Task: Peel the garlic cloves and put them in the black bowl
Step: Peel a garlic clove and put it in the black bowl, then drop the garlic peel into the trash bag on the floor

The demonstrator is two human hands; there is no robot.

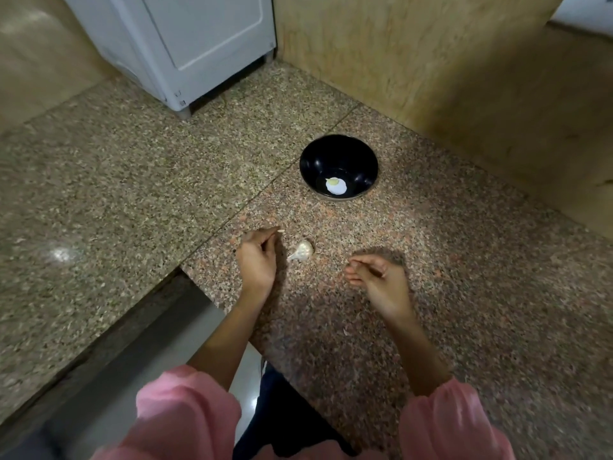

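Note:
A black bowl (338, 151) stands on the granite counter (464, 293) and holds peeled pale garlic (335, 186) at its bottom. An unpeeled garlic piece (301, 250) with white papery skin lies on the counter between my hands, in front of the bowl. My left hand (257, 260) is just left of it, fingers curled, with a small pale scrap of peel (281, 231) pinched at the fingertips. My right hand (376, 277) hovers to the right of the garlic, fingers curled toward the thumb, and nothing shows in it.
A wooden wall panel (431, 61) rises right behind the bowl. A white appliance (185, 44) stands at the back left. The counter's edge (199, 287) drops off below my left forearm, with a lower granite ledge (83, 194) to the left. Small peel scraps (345, 332) lie near my right forearm.

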